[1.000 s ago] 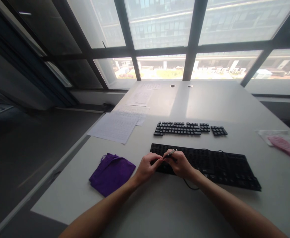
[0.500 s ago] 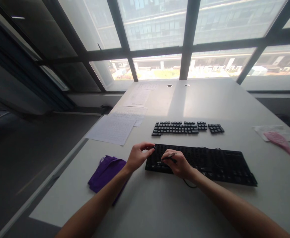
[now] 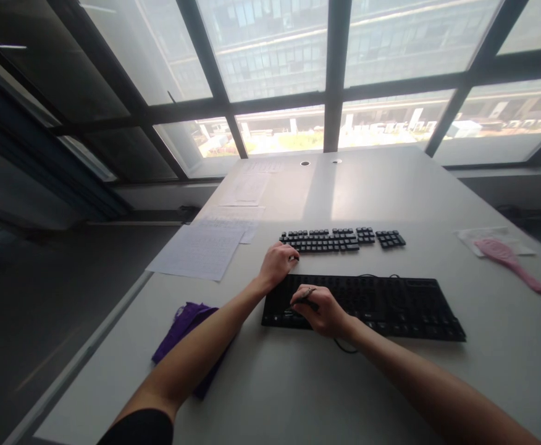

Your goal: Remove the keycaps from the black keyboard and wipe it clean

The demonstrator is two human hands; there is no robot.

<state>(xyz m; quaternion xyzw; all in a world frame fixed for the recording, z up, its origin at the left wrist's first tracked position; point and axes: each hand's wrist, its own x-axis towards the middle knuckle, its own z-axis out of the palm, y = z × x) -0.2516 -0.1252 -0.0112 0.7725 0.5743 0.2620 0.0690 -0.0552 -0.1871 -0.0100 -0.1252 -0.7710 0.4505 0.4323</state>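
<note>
My left hand point(image 3: 277, 266) is pinched at the near left end of the rows of loose black keycaps point(image 3: 321, 240). A small dark keycap point(image 3: 293, 257) shows at its fingertips. Below it lies a black keyboard point(image 3: 391, 303) whose upper rows look bare of caps, while some caps sit along its near edge. My right hand point(image 3: 321, 309) is closed around a slim dark tool point(image 3: 306, 299) with thin metal prongs. The tool's tip points down at the keyboard's near left corner; whether it touches there I cannot tell.
A purple cloth pouch point(image 3: 178, 334) lies left of the keyboard, partly under my left forearm. Written paper sheets point(image 3: 201, 247) cover the table's left edge. At the right, a pink hairbrush point(image 3: 506, 256) rests on a white wrapper point(image 3: 472, 238). A cable point(image 3: 344, 347) loops below the keyboard.
My left hand has moved from the keyboard's upper left corner up to the laid-out keycaps, carrying a small keycap. The right hand stays over the keyboard's left end. The view has shifted slightly.
</note>
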